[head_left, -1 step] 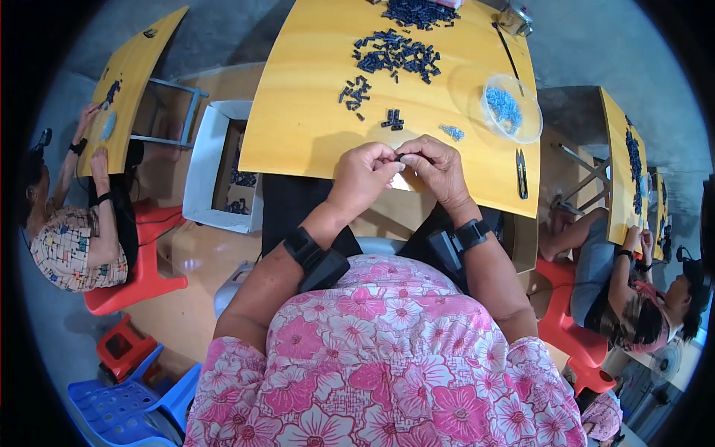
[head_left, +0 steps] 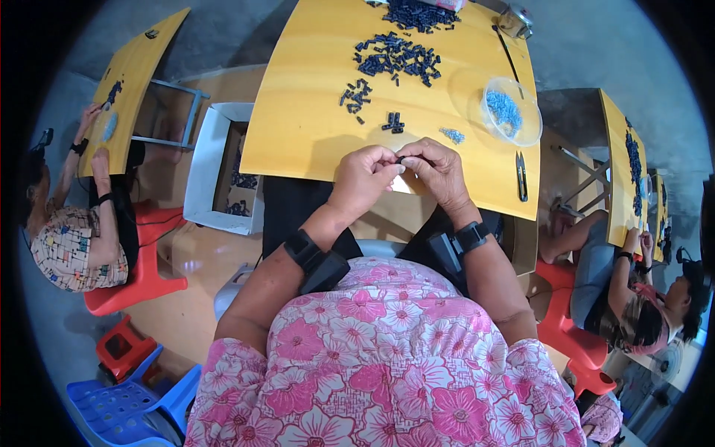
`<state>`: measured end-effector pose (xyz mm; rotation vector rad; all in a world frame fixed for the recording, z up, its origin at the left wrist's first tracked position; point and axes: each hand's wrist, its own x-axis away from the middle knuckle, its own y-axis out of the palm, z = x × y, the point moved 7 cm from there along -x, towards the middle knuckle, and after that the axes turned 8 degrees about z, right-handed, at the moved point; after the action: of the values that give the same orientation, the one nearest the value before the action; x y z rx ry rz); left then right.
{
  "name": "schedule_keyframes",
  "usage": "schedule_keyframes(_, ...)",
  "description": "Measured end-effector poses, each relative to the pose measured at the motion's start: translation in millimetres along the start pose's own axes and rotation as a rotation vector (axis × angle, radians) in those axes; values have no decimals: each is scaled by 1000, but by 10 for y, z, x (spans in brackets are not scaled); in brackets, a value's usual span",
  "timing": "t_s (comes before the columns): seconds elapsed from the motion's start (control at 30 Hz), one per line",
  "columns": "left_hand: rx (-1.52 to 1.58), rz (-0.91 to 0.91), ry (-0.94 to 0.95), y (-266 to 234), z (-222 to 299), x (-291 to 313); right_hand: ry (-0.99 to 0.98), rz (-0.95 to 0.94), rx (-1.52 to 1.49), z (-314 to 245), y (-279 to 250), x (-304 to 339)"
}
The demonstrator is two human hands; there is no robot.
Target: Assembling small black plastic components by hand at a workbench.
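Both hands pinched 1 small black piece at the table's near edge.
The left hand (head_left: pixel 363 173) and right hand (head_left: pixel 438 165) were drawn narrow, their fingertips meeting around the black piece (head_left: pixel 401 159), which the fingers mostly hid, over the middle of the near edge of the yellow table (head_left: pixel 298 104). Just beyond the hands lay a small cluster (head_left: pixel 393 123) of black parts; 3 black heaps (head_left: pixel 398 56) lay in a row from there toward the far edge. To the cluster's right was a little pile of pale blue bits (head_left: pixel 452 135), and a clear tub (head_left: pixel 532 132) of more blue bits stood at the right edge. Black snips (head_left: pixel 521 179) lay by the near right corner, and a metal can (head_left: pixel 515 21) stood by the far right corner.
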<state>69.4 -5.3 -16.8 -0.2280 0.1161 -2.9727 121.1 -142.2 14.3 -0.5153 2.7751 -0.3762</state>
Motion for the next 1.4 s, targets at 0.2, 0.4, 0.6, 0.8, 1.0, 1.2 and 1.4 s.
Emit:
schedule_keyframes(0.2, 142, 6, 16, -24, 32, 2, -5, -18, -20, 19, 11, 7)
schedule_keyframes(0.4, 96, -12, 16, 7, 48, 2, 65, 27, -120, -35, -44, 34)
schedule_keyframes(0.6, 174, 9, 74, -103, 46, 67, 136, 272, -4, 91, -155, 161)
schedule_keyframes(0.8, -142, 130, 347, -355, 354, 41, 28, 543, 354, 22, -576, 301)
schedule_keyframes(1.0, -558, 432, 713, -502, 484, 32, 75, 583, 444, 192, -850, 232)
schedule_keyframes(1.2, -493, 332, 560, -463, 327, -50, 25, 613, 370, 231, -827, 242)
schedule_keyframes(1.4, -506, 324, 538, -473, 333, -52, -113, 360, 697, -55, -608, 134)
